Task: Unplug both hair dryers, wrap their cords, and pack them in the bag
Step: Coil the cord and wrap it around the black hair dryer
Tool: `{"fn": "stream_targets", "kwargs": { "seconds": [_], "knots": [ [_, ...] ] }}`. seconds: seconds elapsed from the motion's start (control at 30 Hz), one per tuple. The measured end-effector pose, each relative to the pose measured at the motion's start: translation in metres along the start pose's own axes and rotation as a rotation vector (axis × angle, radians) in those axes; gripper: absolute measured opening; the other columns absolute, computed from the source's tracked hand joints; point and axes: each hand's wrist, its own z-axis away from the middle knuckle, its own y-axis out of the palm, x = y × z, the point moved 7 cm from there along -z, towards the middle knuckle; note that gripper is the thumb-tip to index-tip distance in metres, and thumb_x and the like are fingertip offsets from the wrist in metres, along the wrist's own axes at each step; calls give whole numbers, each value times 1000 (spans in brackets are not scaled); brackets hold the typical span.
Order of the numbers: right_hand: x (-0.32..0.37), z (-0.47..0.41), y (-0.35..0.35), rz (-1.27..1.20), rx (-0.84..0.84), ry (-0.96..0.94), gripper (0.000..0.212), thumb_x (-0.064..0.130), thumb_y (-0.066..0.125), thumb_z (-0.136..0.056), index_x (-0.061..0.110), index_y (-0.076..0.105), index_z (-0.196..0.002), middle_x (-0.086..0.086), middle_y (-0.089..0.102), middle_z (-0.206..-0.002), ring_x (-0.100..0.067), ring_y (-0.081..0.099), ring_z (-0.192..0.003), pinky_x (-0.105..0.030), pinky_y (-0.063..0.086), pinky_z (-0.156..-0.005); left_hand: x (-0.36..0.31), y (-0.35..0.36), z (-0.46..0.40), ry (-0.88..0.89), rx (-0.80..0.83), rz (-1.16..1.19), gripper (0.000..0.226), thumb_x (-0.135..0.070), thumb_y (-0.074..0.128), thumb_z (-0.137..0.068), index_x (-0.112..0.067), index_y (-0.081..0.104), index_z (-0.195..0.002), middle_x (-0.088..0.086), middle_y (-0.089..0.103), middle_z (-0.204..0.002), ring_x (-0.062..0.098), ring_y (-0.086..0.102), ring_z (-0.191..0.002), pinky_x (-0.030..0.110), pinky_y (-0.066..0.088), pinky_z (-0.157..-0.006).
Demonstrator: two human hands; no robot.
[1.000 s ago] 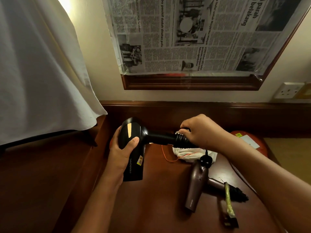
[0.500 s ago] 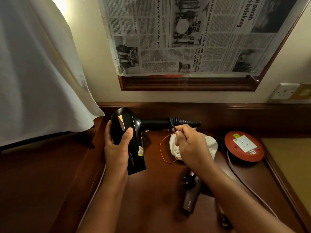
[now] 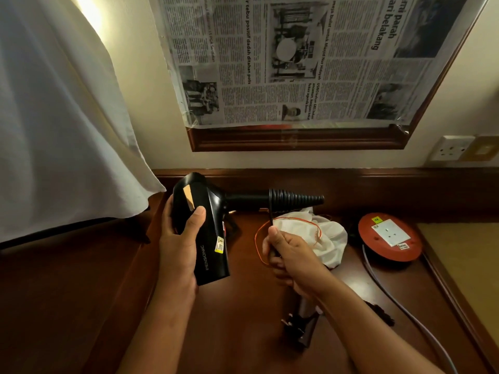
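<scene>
Black hair dryer (image 3: 201, 225), barrel toward the viewer, handle pointing right, gripped by left hand (image 3: 179, 238); right hand (image 3: 289, 252) pinches its cord (image 3: 270, 215).

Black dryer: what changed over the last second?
The right hand left the coiled cord on the handle, where it was gripping a second ago, and dropped toward the table, now pinching the cord's free run below the coil. The white bag, hidden behind that hand before, is exposed. The left hand still holds the black dryer by its body; the brown dryer stays on the table.
</scene>
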Motion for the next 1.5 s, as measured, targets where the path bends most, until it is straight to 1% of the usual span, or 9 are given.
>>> {"fn": "stream_targets", "kwargs": {
  "seconds": [0.23,0.47,0.6,0.77,0.97,1.07,1.17,1.33,1.5],
  "knots": [
    [-16,-2,-2,-353,92,-108,21,21,53,-92,2,60,-88,-4,46,-68,-14,41,-59,-26,39,-56,0,1,2,-51,50,8,59,-34,77,-71,-40,55,-126,7,65,-121,33,66,-103,50,57,-78],
    [-4,-11,-16,-161,-19,-219,12,16,61,-83,8,67,-78,-3,54,-64,-14,49,-58,-29,47,-59,-3,-4,-1,-95,88,4,60,-39,74,-71,-38,55,-128,9,68,-116,30,70,-93,43,57,-68],
    [9,-13,-16,16,-26,-240,15,21,62,-84,10,64,-74,-5,37,-49,-13,31,-37,-19,32,-38,-11,-9,-1,-105,118,9,65,-40,70,-69,-38,51,-132,10,66,-116,29,71,-88,38,56,-59],
    [18,-18,-11,1,87,-185,25,25,56,-88,4,54,-74,3,29,-42,-7,22,-31,-11,22,-37,-21,-8,3,-121,157,53,62,-34,69,-75,-33,50,-134,13,67,-110,26,71,-73,33,54,-49],
    [9,-19,-1,-110,246,-135,31,29,55,-90,6,51,-71,-3,27,-52,-15,23,-46,-28,20,-47,-23,-14,1,-140,168,55,54,-39,75,-73,-37,56,-123,14,68,-114,33,68,-90,45,58,-68],
    [8,-22,-1,-151,305,-134,21,22,54,-91,2,56,-83,-5,28,-60,-17,27,-53,-35,19,-57,-26,-13,1,-134,185,66,40,-36,67,-76,-36,59,-116,14,69,-102,31,68,-75,42,57,-63],
    [16,-28,-12,64,170,-204,20,24,55,-93,8,59,-82,-7,32,-59,-14,30,-50,-30,23,-55,-26,-15,1,-125,199,32,47,-36,68,-76,-36,56,-121,9,72,-97,27,70,-73,40,58,-61],
    [44,-37,-24,470,-82,-310,24,16,53,-96,2,66,-82,16,44,-38,1,40,-37,-9,31,-44,-27,-17,-1,-112,201,-24,67,-48,77,-59,-43,55,-123,13,69,-109,36,70,-88,50,56,-74],
    [32,-55,-61,632,-163,8,24,35,64,-86,18,64,-70,7,55,-51,-2,48,-37,-15,37,-42,-30,-10,1,-133,306,-23,48,-33,70,-79,-34,53,-124,11,73,-94,30,70,-70,40,59,-58]
  ]
}}
